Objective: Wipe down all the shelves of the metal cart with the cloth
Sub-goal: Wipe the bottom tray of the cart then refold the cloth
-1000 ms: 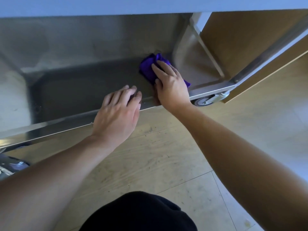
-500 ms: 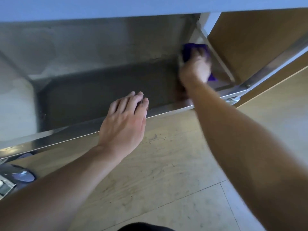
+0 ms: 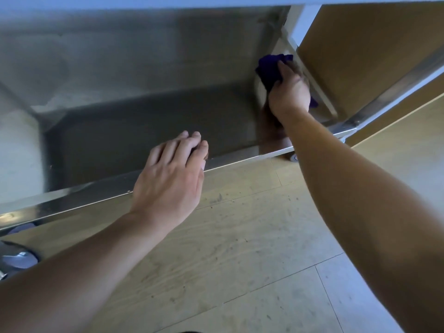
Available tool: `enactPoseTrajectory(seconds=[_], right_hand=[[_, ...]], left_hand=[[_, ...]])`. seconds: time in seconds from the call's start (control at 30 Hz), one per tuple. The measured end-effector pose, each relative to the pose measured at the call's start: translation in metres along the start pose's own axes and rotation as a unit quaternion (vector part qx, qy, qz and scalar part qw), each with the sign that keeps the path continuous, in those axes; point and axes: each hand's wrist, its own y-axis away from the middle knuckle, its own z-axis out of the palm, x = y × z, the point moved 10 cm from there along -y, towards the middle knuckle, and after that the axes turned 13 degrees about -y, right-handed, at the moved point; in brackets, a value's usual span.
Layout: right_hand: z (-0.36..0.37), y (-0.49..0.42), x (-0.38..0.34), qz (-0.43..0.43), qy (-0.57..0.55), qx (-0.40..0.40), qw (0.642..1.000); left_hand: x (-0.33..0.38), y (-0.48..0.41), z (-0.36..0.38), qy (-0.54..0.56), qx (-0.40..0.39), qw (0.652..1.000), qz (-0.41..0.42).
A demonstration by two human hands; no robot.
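**Wiping low, right end**

Gripping a crumpled dark purple cloth (image 3: 270,68) in the right hand (image 3: 289,92), pressed against the right end wall of the bottom shelf (image 3: 144,126) of a shiny stainless-steel cart (image 3: 120,56); wad without clear long axis. Resting the left hand (image 3: 173,174), fingers straight, on the front rim (image 3: 72,200), slanting up rightward.

The floor (image 3: 240,236) is evenly lit; the shelf (image 3: 149,121) is shadowed, its rim (image 3: 72,198) glared. Frame edges are bowed, perhaps softened.

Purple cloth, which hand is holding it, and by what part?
The right hand grips the purple cloth by its bunched middle, edges sticking out above and below. The left hand rests on the shelf's front rim, holding nothing.
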Motion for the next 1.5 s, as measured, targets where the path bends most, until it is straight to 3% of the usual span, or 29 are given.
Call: enactPoseTrajectory(seconds=[0.1, 0.23, 0.3, 0.53, 0.83, 1.07, 1.13, 1.27, 1.33, 1.4, 1.5], right_hand=[[0.014, 0.01, -0.022, 0.005, -0.005, -0.008, 1.0], [0.064, 0.056, -0.103, -0.154, -0.031, -0.085, 0.984], [0.076, 0.073, -0.121, -0.183, -0.043, -0.106, 0.976], [0.05, 0.068, -0.093, -0.134, -0.036, -0.08, 0.987], [0.018, 0.012, -0.026, -0.093, 0.0, -0.008, 0.996], [0.016, -0.044, 0.002, 0.046, -0.002, 0.037, 0.998], [0.039, -0.046, -0.029, 0.033, 0.003, 0.028, 0.999], [0.108, -0.013, -0.118, -0.131, -0.026, -0.115, 0.984], [0.108, -0.004, -0.125, -0.183, -0.027, -0.144, 0.972], [0.088, -0.017, -0.103, -0.173, -0.017, -0.114, 0.978], [0.04, -0.051, -0.033, -0.049, 0.0, -0.02, 0.999]], left_hand=[[-0.001, 0.0, 0.001, -0.001, 0.0, 1.0, -0.001], [-0.003, 0.001, 0.001, 0.006, -0.009, 1.0, -0.002], [-0.004, 0.002, 0.0, 0.015, -0.018, 1.0, 0.0], [-0.007, -0.002, -0.009, 0.043, -0.027, 0.999, -0.017], [-0.009, -0.039, 0.0, 0.099, 0.0, 0.995, 0.021], [-0.007, -0.037, 0.002, 0.099, 0.008, 0.995, 0.015], [-0.004, -0.038, 0.002, 0.09, -0.004, 0.996, 0.017], [-0.007, -0.037, 0.0, 0.087, -0.009, 0.996, 0.014], [-0.008, -0.036, 0.0, 0.091, -0.002, 0.996, 0.012], [-0.008, -0.038, 0.0, 0.092, 0.001, 0.996, 0.009], [-0.005, -0.039, 0.0, 0.088, 0.003, 0.996, 0.008]])
